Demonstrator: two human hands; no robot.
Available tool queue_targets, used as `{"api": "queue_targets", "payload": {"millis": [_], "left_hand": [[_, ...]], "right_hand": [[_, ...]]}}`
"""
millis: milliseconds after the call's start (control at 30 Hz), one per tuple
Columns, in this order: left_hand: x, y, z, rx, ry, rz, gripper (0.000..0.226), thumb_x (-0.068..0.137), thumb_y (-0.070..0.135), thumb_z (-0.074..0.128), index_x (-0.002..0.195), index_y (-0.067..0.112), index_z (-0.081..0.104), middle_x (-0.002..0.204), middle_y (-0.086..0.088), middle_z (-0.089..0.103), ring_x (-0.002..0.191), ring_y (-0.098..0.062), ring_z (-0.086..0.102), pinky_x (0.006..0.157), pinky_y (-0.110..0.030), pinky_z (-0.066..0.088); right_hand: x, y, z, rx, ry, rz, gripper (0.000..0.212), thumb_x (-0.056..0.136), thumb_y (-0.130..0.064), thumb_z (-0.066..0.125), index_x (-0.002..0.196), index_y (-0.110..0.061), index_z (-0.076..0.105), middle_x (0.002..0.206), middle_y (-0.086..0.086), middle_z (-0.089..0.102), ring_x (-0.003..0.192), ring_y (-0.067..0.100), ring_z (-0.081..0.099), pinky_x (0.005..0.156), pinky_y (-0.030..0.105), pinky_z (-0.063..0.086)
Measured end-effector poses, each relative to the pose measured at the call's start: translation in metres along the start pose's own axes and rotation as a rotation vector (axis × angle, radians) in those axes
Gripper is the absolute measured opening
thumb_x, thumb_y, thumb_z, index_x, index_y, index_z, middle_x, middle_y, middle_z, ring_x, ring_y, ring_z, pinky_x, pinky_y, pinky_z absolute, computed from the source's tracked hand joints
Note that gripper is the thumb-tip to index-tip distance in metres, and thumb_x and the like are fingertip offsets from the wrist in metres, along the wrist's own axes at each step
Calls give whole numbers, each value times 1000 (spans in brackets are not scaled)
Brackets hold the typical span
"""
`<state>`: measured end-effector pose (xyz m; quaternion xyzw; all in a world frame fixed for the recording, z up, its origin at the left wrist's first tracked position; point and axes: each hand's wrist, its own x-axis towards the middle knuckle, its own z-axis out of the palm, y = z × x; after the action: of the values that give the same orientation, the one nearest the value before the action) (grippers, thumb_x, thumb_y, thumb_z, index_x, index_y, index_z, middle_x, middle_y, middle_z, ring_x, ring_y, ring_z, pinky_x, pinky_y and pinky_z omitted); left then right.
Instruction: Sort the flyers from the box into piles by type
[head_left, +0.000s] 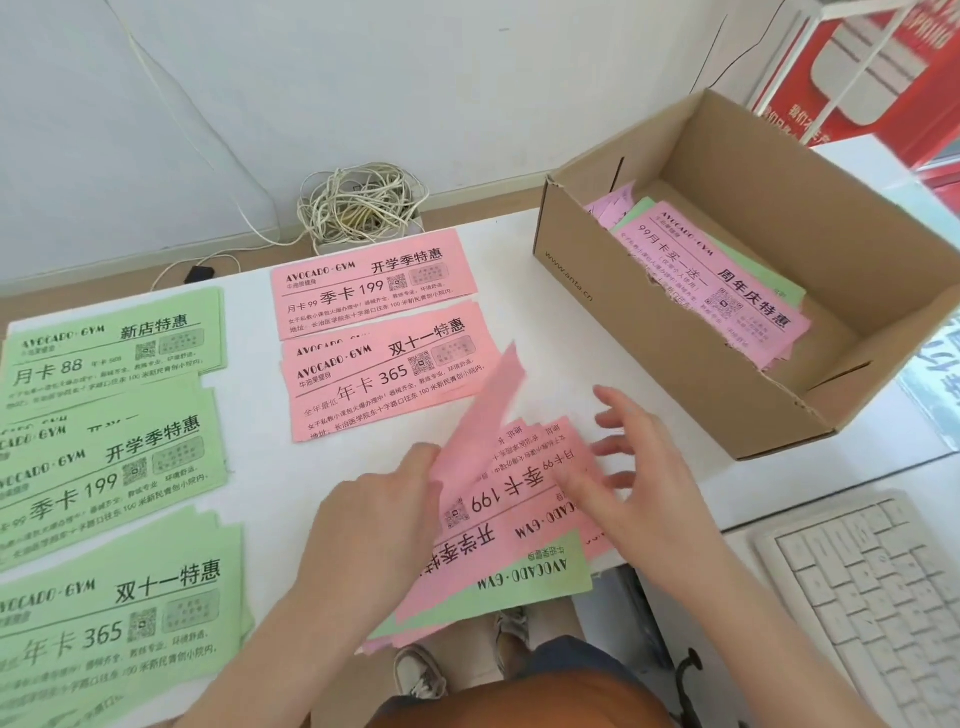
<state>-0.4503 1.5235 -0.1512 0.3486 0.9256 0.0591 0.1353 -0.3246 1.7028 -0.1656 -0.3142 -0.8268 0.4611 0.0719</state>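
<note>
My left hand (379, 514) pinches a pink flyer (488, 410) that it lifts off a loose stack of pink and green flyers (498, 525) at the table's front edge. My right hand (628, 483) rests on that stack with fingers spread. Two pink piles lie behind: one headed 199 (371, 283), one headed 365 (387, 374). Three green piles lie on the left: 88 (111, 345), 199 (104, 473) and 365 (114, 613). The cardboard box (649, 332) at the right holds more pink and green flyers (722, 280).
A white keyboard (872, 592) sits at the front right. A tangle of white cable (358, 205) lies behind the table by the wall. A red and white sign (883, 67) stands at the back right. Bare white tabletop (519, 270) shows between the pink piles and the box.
</note>
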Motion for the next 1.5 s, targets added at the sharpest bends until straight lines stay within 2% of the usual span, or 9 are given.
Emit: {"api": "queue_targets", "payload": {"millis": [200,267,400,533,667,933,1100,1267,1500], "left_hand": [[-11,36,-22,-799,296,-116,59,86,21,62,125,53,32,85,21,59,73,0,56,62,-14,37],[-13,48,-21,-1161,157,-126,60,83,25,66,116,63,33,103,27,59,91,7,60,73,-7,44],[-21,45,-19,-1499,-244,44,67,75,51,67,135,49,38,132,14,53,118,-12,56,92,-37,50],[-23,26,-3,-596,-177,160,51,80,59,53,130,47,46,137,28,41,129,5,33,110,-31,32],[-20,29,23,108,-319,177,72,83,50,50,145,23,25,147,-3,27,133,-23,22,107,-40,34],[-14,35,26,293,-338,247,69,96,28,36,149,13,-5,157,-11,-1,142,-32,6,109,-41,31],[-13,48,26,391,-434,225,73,94,13,42,149,7,-6,154,-26,-6,141,-41,8,110,-48,27],[-13,48,27,354,-411,210,79,92,26,44,148,11,-11,154,-23,-5,141,-41,8,112,-49,23],[-12,57,31,376,-448,193,90,89,26,53,147,7,-12,151,-33,-8,140,-47,7,111,-50,22]], "right_hand": [[-36,-55,13,228,-541,82,99,83,-39,69,150,-36,-5,156,-24,7,141,-7,15,96,-1,26],[-45,-56,29,121,-444,-98,101,81,-23,68,149,-35,-6,158,-19,9,139,-12,11,102,1,22],[-37,-38,13,193,-304,-146,62,92,-19,56,143,-45,31,134,-26,51,121,-8,49,96,14,42],[-8,-25,-29,218,-106,-8,32,97,-16,50,99,-44,64,88,-27,71,81,-7,65,67,12,50],[10,-1,-44,207,-10,160,22,92,-10,58,88,-30,66,77,-15,72,59,7,66,52,20,51],[21,29,-27,-38,-62,267,25,84,-4,60,99,-24,59,88,-10,70,58,0,66,54,3,41],[16,29,-24,79,84,286,30,89,-5,54,90,-34,59,91,-12,69,72,11,67,69,33,56],[7,24,-17,436,131,344,29,96,0,45,97,-24,62,90,-5,73,70,19,71,53,28,57],[-4,34,-1,458,117,365,25,96,-5,49,98,-23,66,97,-6,74,88,17,71,78,41,58]]}}
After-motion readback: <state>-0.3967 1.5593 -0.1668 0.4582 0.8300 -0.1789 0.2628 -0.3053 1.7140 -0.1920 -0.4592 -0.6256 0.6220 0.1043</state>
